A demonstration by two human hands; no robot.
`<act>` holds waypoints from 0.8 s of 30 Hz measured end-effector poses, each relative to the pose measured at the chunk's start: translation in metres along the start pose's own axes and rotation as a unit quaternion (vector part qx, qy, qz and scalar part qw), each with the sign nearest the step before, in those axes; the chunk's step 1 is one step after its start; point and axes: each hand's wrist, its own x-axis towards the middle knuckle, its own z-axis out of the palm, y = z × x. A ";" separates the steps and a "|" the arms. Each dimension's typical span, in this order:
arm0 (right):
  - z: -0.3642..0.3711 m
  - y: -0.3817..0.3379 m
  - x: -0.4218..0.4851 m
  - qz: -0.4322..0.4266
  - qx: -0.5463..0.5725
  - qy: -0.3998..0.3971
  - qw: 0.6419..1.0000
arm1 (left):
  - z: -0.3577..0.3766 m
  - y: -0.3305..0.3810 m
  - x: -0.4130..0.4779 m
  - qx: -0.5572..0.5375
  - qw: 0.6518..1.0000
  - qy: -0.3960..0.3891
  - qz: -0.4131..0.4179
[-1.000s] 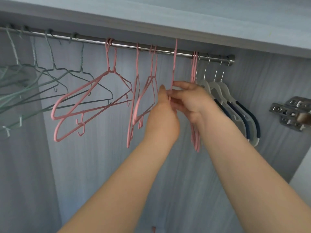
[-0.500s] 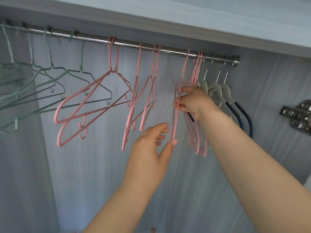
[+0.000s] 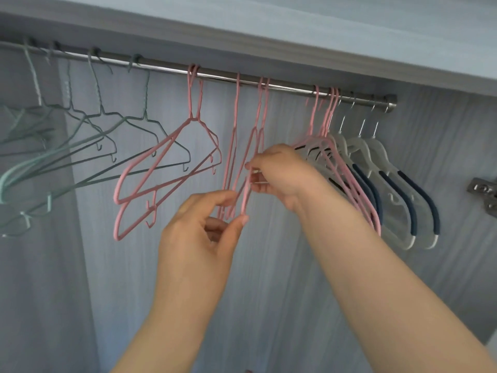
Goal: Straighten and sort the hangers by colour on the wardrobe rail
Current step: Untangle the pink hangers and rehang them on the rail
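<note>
The hanger I was carrying half a second ago is off my fingers and now hangs in the pink bunch [image 3: 349, 179] at the right, just beside the white hangers [image 3: 403, 211]. My right hand [image 3: 282, 176] has come back left to the next pink pair [image 3: 258, 135], and my left hand [image 3: 199, 238], which was loose and open below, has closed on the same pair. So one more pink is sorted, and I judge these are next to slide right.

My right thumb and fingers are narrow, pinching the pair's wires about halfway down. My left thumb and forefinger pinch its low near tip; the other left fingers curl loosely behind.

The pair hangs mid-rail, hooks up over the rail [image 3: 290, 86], well apart from the bunch. It is turned edge-on to me. Its long axis seems to run from the wardrobe's back towards me, with the near end dropping steeply into my left hand.

A single pink [image 3: 236, 117] hangs just left of it, also edge-on. Further left two pinks [image 3: 161, 162] sit skewed and overlapping, then the green hangers [image 3: 88, 135], fanned out unevenly. Those are not yet straightened.
</note>
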 end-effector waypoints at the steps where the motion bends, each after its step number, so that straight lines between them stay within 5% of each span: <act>1: 0.001 0.003 0.003 0.009 0.026 0.000 1.000 | -0.003 -0.001 0.000 0.001 1.000 -0.001 0.001; 12: 0.006 -0.018 0.041 0.019 0.199 0.152 0.968 | -0.012 -0.013 -0.005 0.010 0.998 -0.055 -0.011; 24: 0.022 0.091 -0.008 0.049 0.117 0.171 0.977 | -0.013 -0.029 -0.020 -0.008 0.991 -0.126 -0.040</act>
